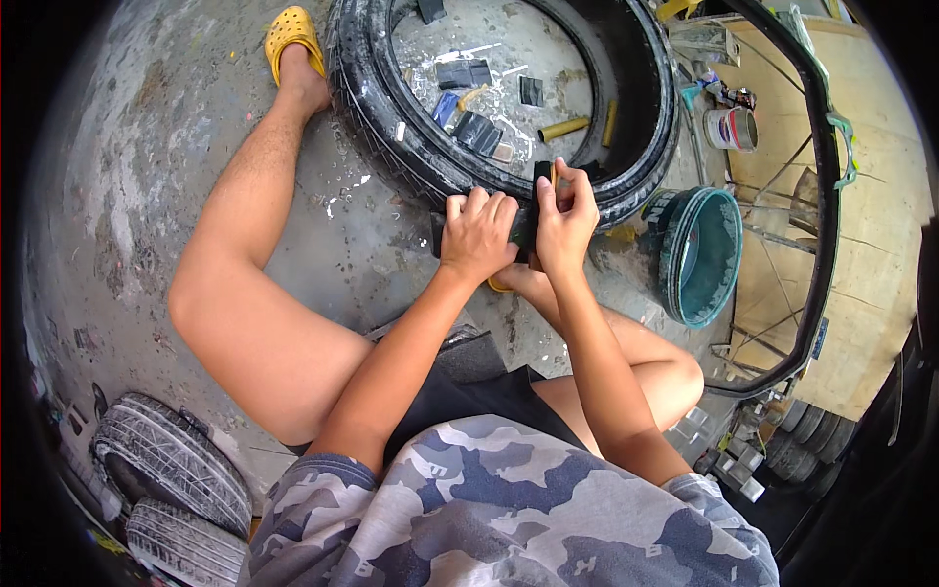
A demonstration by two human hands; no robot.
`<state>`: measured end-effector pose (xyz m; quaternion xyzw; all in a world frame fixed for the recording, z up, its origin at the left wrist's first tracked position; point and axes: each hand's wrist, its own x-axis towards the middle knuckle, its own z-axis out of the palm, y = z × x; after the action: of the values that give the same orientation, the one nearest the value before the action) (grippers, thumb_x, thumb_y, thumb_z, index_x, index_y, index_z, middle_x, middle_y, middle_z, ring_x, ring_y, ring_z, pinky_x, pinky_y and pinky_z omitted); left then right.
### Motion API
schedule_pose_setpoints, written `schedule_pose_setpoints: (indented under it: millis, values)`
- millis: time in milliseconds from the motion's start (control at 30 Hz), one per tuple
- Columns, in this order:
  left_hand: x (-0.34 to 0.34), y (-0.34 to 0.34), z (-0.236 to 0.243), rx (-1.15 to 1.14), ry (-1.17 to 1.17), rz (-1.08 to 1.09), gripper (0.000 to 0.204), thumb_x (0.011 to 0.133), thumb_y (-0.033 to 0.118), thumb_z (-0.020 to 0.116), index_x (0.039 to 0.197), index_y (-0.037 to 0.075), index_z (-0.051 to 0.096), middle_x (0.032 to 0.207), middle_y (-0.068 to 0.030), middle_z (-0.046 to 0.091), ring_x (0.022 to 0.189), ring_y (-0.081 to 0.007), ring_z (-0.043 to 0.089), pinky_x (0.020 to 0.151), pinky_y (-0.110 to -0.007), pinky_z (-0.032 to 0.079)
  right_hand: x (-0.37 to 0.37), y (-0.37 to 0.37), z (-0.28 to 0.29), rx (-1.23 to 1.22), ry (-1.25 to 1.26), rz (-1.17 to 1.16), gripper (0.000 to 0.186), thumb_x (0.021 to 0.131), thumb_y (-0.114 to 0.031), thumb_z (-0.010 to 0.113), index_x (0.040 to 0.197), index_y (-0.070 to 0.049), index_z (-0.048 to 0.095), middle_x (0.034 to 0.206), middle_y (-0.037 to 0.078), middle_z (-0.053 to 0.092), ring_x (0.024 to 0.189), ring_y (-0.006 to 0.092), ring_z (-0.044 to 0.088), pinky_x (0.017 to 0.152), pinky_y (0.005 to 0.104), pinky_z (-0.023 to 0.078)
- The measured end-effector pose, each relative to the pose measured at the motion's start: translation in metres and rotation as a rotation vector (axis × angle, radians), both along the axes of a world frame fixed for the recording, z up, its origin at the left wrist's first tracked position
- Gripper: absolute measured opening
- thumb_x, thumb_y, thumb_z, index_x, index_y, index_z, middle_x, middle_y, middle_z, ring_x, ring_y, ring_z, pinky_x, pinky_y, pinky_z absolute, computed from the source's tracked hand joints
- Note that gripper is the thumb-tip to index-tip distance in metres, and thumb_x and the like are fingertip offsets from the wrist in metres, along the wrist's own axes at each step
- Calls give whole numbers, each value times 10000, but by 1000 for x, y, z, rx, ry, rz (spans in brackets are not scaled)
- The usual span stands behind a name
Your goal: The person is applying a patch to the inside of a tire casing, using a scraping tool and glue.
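My left hand (pixel 476 235) has its fingers curled over a dark flat piece (pixel 522 231) at the near edge of a large black tire (pixel 391 137). Close on its right, my right hand (pixel 567 220) pinches a small black strip (pixel 543 174) between thumb and fingers, held upright. A thin tan edge shows beside the strip. Both hands are in front of the tire's near sidewall, which lies flat on the floor. What is under my left palm is hidden.
Inside the tire lie dark square pieces (pixel 464 73), a blue packet (pixel 444 109) and tan rolls (pixel 564 129). A green bucket (pixel 706 256) stands right of the tire, with a white tub (pixel 731 129) beyond. More tires (pixel 174 460) are at lower left. A black-rimmed frame (pixel 820 235) curves at right.
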<state>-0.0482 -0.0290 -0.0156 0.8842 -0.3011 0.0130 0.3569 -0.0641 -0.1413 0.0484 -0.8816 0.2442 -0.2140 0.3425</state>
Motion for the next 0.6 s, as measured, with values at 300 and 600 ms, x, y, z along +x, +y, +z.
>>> schedule_pose_setpoints:
  millis: [300,600]
  values:
    - [-2,-2,0,-9,11,14,470,528,202,761,938,126,546,948,-3,586,944,-233,509,822,-410,342,2,0,0,-33,45,-33,220,857,-70,711,1056,0,650,637,47,449,582,144,398,565,303,387]
    - [-4,0,-5,4,-1,11,444,555,210,745,943,120,549,960,-7,593,949,-236,510,827,-412,345,-16,-2,-6,-77,17,29,272,861,-63,695,1126,-12,665,718,60,492,625,144,422,590,307,406]
